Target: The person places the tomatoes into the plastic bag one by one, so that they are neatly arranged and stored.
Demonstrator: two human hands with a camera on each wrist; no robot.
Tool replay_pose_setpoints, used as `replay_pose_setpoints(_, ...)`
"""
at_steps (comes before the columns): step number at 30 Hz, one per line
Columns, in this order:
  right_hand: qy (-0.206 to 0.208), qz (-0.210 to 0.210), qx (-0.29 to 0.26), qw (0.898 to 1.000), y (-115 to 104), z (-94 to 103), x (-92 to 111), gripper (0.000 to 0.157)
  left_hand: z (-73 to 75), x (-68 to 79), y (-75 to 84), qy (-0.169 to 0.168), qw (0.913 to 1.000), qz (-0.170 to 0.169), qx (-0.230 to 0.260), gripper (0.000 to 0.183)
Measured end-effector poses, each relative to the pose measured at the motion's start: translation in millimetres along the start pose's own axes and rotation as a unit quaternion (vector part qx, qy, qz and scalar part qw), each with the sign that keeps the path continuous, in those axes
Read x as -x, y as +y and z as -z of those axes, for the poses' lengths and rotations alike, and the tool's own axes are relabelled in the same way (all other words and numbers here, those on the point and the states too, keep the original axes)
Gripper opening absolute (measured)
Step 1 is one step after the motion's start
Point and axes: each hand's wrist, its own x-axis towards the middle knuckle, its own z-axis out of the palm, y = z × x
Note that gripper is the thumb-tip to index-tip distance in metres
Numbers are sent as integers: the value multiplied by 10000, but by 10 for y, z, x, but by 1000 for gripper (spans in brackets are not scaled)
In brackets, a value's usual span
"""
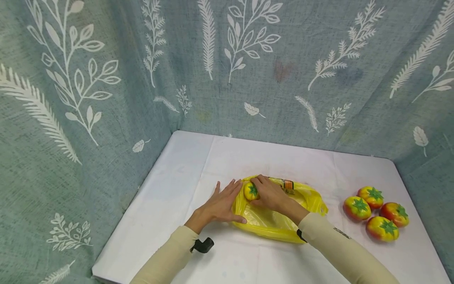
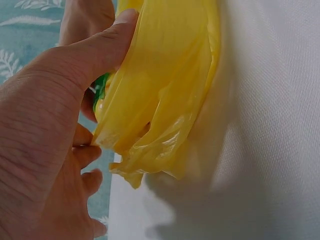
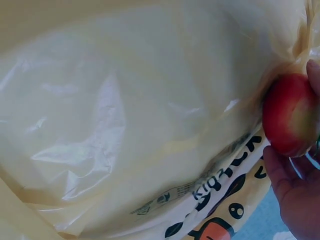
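- Gripping one tomato (image 1: pixel 250 191) in the right hand (image 1: pixel 272 194), fingers curled round it, within the opening of the yellow bag (image 1: pixel 276 232), at its left end.
- Spreading the left hand (image 1: pixel 221 203) wide against the bag's edge.
- Judging this placement nearly done, but not yet letting go.
- Seeing four other tomatoes (image 1: pixel 380 229) outside on the white table (image 1: pixel 170 197), well right of the bag; apparently awaiting bagging.

A: Any readable text?
B: Partly. Yellow bag (image 1: pixel 273 221), right wrist view: dark lettering (image 3: pixel 227 172), smaller word starts "Ki", rest unsure. Bigger letters alongside are creased, can't make out.
A: Other marks?
B: Small print block (image 3: pixel 162 198), same bag, too tiny to read. Dark label (image 1: pixel 342 232) on right sleeve (image 1: pixel 333 248): illegible.
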Motion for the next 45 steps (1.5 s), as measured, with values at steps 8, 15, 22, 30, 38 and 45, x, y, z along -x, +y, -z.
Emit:
replay_pose_setpoints(8, -66, -19, -114, 9999, -12, 66, 28, 81, -10, -5, -11, -75, 9999, 47, -59, 125)
replay_pose_setpoints(15, 18, -245, -312, 9992, 5, 269, 149, 91, 4, -22, 5, -32, 10000, 24, -49, 125)
replay_pose_setpoints(22, 292, -572, -944, 9935, 53, 521, 403, 91, -2, -52, 22, -38, 9999, 45, 103, 125)
replay_pose_setpoints(30, 592, -1012, -1409, 9831, 175, 761, 739, 93, -12, -52, 26, -60, 9999, 115, 114, 125)
replay_pose_setpoints(38, 1090, -1270, -1818, 9690, 325, 872, 1049, 92, -9, -34, 25, -49, 9997, 86, 225, 125)
replay_pose_setpoints(45, 1616, -1398, -1784, 9605, 424, 904, 1363, 88, -21, -51, 11, -1, 9999, 58, 124, 126)
